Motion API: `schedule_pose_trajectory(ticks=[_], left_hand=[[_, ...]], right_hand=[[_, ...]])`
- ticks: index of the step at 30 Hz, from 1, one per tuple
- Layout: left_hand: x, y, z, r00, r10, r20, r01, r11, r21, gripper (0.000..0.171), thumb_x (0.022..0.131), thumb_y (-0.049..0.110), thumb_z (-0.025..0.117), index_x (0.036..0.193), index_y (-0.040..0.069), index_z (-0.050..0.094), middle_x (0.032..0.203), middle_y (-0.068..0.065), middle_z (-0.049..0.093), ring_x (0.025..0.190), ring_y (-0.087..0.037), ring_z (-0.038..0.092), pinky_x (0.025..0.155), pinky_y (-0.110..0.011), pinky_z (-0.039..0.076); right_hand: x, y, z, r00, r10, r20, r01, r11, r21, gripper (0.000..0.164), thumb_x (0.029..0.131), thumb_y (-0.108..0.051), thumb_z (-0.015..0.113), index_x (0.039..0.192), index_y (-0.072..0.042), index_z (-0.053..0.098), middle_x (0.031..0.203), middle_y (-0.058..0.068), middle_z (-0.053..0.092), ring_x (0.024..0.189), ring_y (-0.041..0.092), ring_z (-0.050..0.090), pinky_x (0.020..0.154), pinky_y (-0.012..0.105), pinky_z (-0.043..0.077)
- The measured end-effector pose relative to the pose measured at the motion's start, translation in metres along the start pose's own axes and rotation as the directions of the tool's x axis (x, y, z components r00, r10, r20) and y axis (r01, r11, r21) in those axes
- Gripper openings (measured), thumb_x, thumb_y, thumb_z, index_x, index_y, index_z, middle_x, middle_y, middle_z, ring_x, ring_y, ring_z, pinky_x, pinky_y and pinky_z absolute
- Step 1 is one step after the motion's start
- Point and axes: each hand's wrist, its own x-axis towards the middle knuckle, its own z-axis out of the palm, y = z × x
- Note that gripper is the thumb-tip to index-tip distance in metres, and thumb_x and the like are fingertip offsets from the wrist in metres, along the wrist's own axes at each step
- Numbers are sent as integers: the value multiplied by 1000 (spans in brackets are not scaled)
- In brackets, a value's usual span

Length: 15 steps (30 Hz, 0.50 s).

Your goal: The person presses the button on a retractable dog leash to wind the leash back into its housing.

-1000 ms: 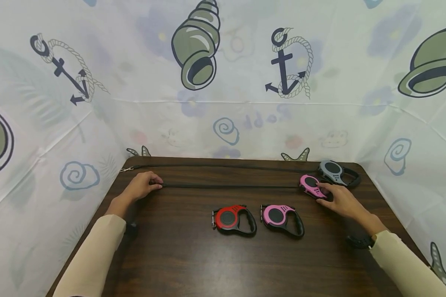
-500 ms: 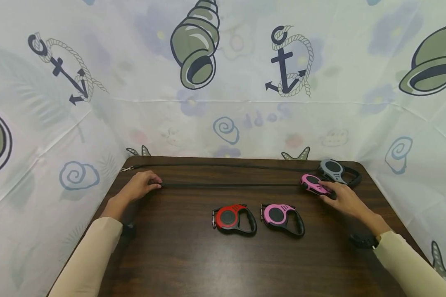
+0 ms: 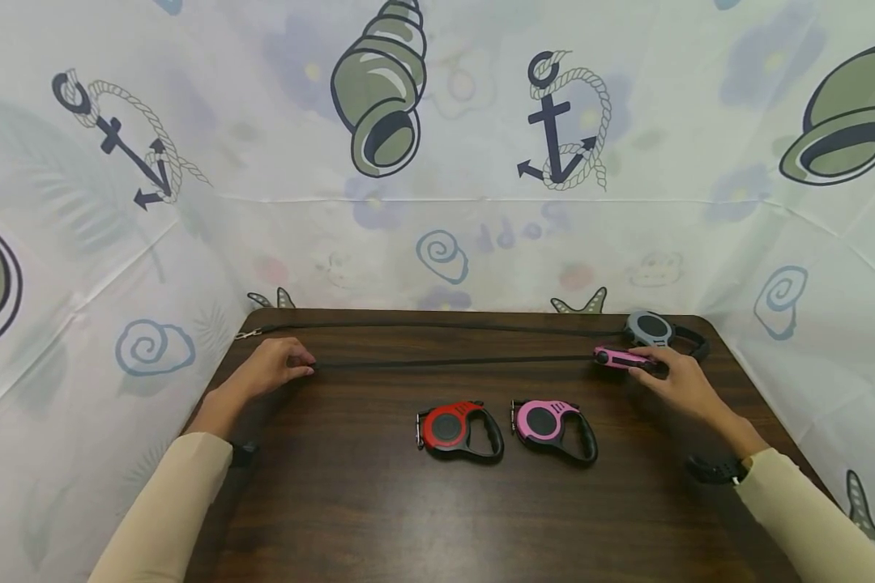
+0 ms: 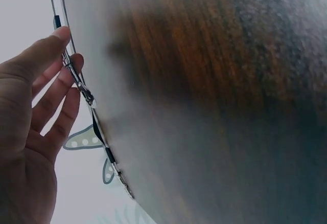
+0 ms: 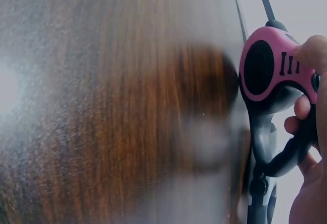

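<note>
**Across the desk (image 3: pixel 437 526), a black cord (image 3: pixel 452 361) is running straight**

Along the back edge, a grey leash (image 3: pixel 650 325) is lying at the right, its own line (image 3: pixel 437 326) stretching left. Just in front, the right hand (image 3: pixel 676 382) is gripping a pink leash (image 5: pixel 259 68), turned edge-on in the head view. Nearer the person, a red leash (image 3: pixel 448 429) and a second pink leash (image 3: pixel 542 423) are resting side by side. The left hand (image 3: pixel 271 366) is pinching the black cord's end beside its metal clip (image 4: pixel 88 94).

The step in hand seems to be setting this cord out roughly parallel to the grey leash's; the next move is probably calling for laying the reel flat while keeping the clip end steady.
</note>
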Motion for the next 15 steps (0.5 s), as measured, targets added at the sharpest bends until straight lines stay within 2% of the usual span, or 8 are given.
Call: schedule_pose_trajectory(ticks=[4, 10, 15], left_hand=[[-2, 1, -3, 999, -21, 26, 21, 1000, 1, 10, 83, 4, 89, 92, 5, 83, 91, -5, 77, 82, -24, 72, 72, -43, 58], [-4, -2, -4, 997, -68, 39, 69, 997, -21, 10, 83, 5, 87, 92, 6, 83, 90, -6, 80, 79, -19, 71, 69, -38, 57], [-4, -3, -8, 994, -99, 49, 103, 991, -89, 11, 84, 5, 86, 94, 6, 82, 87, -2, 80, 74, -11, 65, 66, -30, 53]], right_hand=[[2, -2, -3, 998, 60, 13, -60, 998, 0, 38, 98, -22, 79, 130, -2, 71, 120, 26, 72, 94, 33, 62, 81, 49, 51], [5, -7, -10, 983, 176, 62, -180, 980, 79, 44, 102, -33, 73, 133, -1, 70, 127, 32, 68, 99, 37, 60, 83, 42, 49], [4, -7, -15, 972, 218, 86, -230, 957, 177, 45, 103, -34, 72, 132, -1, 70, 126, 30, 67, 104, 34, 59, 79, 21, 46]])
